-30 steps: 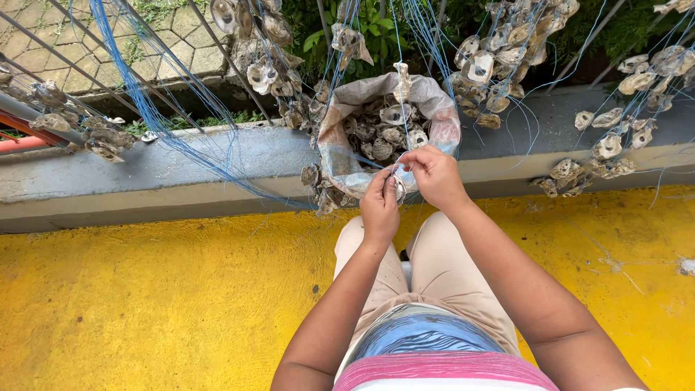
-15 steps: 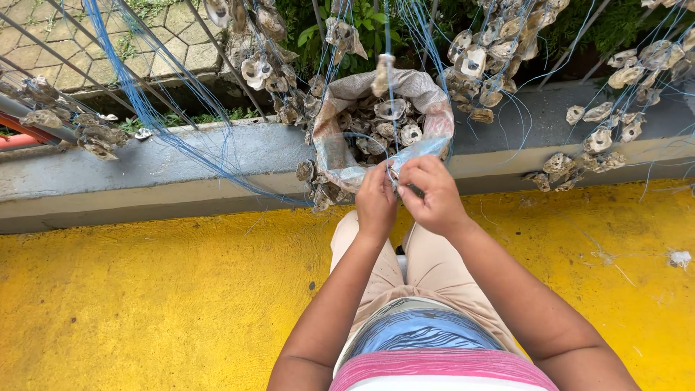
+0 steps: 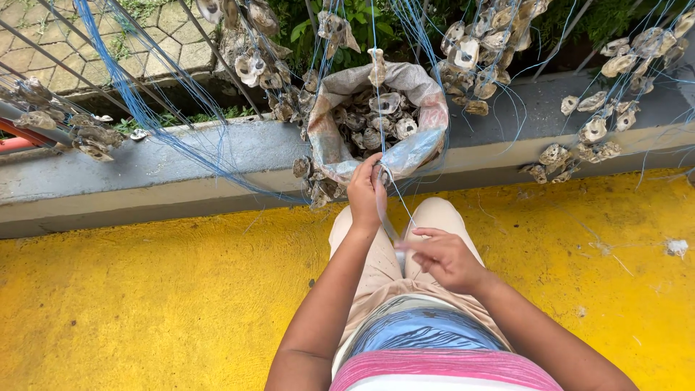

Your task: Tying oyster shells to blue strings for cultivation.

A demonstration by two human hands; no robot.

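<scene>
Setting: yellow painted floor (image 3: 130,318) running up to a grey concrete ledge (image 3: 181,163), greenery and paving behind it.
Left hand (image 3: 368,194): fingers closed around a shell (image 3: 384,174) at the front rim of the sack (image 3: 423,141).
Right hand (image 3: 445,257): fingers pinched on a thin blue line (image 3: 400,205) drawn taut from the shell down towards the lap.
Sack: open, full of shells, resting on the ledge's middle.
Around: shells strung on blue lines (image 3: 137,108) hang along the ledge, clusters towards its left end (image 3: 94,137) and right end (image 3: 586,137)
</scene>
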